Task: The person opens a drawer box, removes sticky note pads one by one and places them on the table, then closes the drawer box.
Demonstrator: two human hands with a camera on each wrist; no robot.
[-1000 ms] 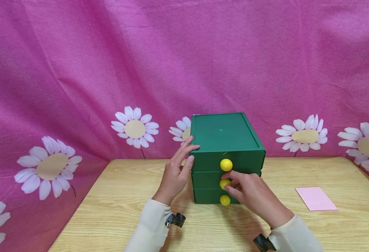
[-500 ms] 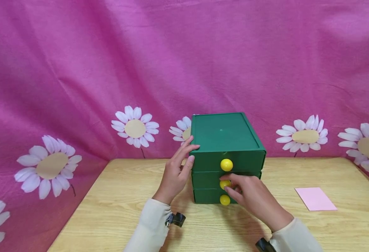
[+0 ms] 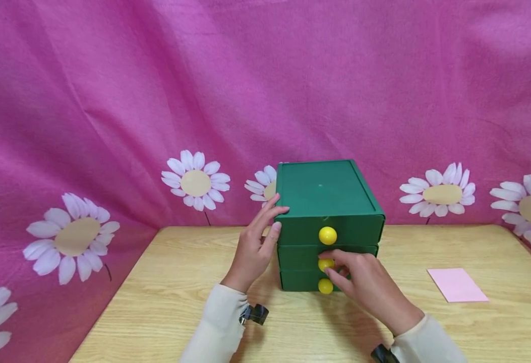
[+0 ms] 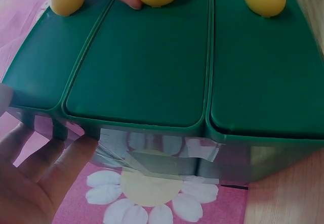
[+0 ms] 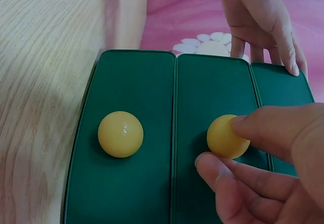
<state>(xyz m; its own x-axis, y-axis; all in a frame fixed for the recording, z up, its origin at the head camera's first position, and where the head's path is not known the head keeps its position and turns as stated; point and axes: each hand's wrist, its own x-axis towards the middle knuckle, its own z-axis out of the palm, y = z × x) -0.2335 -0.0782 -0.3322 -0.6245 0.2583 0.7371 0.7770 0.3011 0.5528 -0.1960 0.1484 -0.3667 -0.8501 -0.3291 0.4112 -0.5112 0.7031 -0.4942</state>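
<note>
A small green box of three stacked drawers [image 3: 326, 189] stands on the table, a round yellow knob on each drawer front. All the drawers are pushed in. My right hand [image 3: 369, 282] holds the middle yellow knob [image 3: 325, 264]; in the right wrist view the thumb lies on that knob [image 5: 225, 138] and the index fingertip is just beneath it. My left hand [image 3: 253, 249] rests on the box's left front corner, fingers fairly straight along the side and top edge, thumb at the front. In the left wrist view the left fingers [image 4: 66, 166] touch the clear side wall.
A pink pad of paper [image 3: 458, 285] lies to the right of the box on the wooden table [image 3: 156, 302]. The top knob [image 3: 327, 235] and bottom knob [image 3: 326, 286] sit close around my right fingers. A pink flowered cloth [image 3: 265, 91] hangs behind.
My right index finger has dropped slightly onto the middle knob. The left hand stays on the corner, and the box and pad have not moved.
</note>
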